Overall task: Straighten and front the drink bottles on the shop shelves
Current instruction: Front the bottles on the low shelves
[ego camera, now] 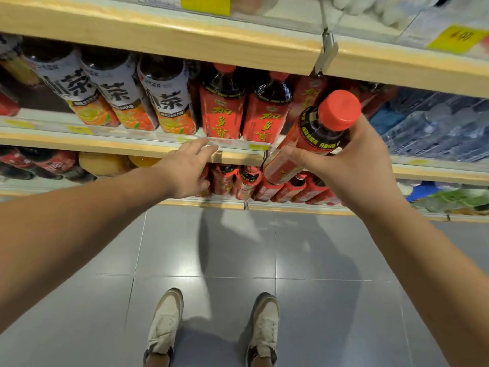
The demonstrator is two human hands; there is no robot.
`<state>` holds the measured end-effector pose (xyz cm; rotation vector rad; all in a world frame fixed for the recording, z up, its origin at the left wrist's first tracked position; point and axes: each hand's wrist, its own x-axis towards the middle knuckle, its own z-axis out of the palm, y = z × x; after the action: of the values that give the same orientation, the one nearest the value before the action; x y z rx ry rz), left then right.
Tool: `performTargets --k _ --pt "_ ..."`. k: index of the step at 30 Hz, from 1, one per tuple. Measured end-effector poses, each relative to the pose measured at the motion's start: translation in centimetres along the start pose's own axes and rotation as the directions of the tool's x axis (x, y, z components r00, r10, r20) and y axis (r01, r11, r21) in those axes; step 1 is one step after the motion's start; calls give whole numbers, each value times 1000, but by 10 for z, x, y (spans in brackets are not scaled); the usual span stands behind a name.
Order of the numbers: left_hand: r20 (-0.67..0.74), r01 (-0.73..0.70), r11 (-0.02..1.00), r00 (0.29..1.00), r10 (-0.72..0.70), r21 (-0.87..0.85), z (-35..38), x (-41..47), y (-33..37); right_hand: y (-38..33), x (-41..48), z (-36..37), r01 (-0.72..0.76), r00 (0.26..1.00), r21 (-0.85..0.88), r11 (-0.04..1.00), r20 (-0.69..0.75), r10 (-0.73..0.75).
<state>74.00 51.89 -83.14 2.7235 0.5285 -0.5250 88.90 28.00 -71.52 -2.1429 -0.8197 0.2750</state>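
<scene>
My right hand (352, 165) grips a red-labelled drink bottle (315, 133) with a red cap, tilted in front of the middle shelf (132, 144). Two matching red bottles (223, 107) stand upright on that shelf just left of it, labels facing out. Further left stand three white-and-orange tea bottles (166, 99). My left hand (185, 170) reaches toward the shelf's front edge with fingers extended, its fingertips at the price rail below the red bottles, holding nothing.
The shelf below holds several small red bottles (267, 184), with dark cola bottles (39, 162) and yellow bottles (105, 162) to the left. Shrink-wrapped water packs (436, 123) fill the right. A wooden upper shelf (185, 38) overhangs. Grey tiled floor (211, 247) lies beneath.
</scene>
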Motion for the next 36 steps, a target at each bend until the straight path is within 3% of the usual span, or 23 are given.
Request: performTargets --k 9,19,30,36 --pt "-12 54 996 998 -55 -74 4 21 88 64 12 -61 -8 998 20 1000 59 6" --pt "-25 -56 998 998 55 -23 9 62 167 112 16 -100 -37 999 46 998 30 36" --pt "2 -48 999 999 48 -4 4 99 195 142 42 -132 -31 991 30 999 -129 35" --pt "21 -50 999 999 50 5 11 110 195 151 57 -130 -11 994 -17 1000 -113 9"
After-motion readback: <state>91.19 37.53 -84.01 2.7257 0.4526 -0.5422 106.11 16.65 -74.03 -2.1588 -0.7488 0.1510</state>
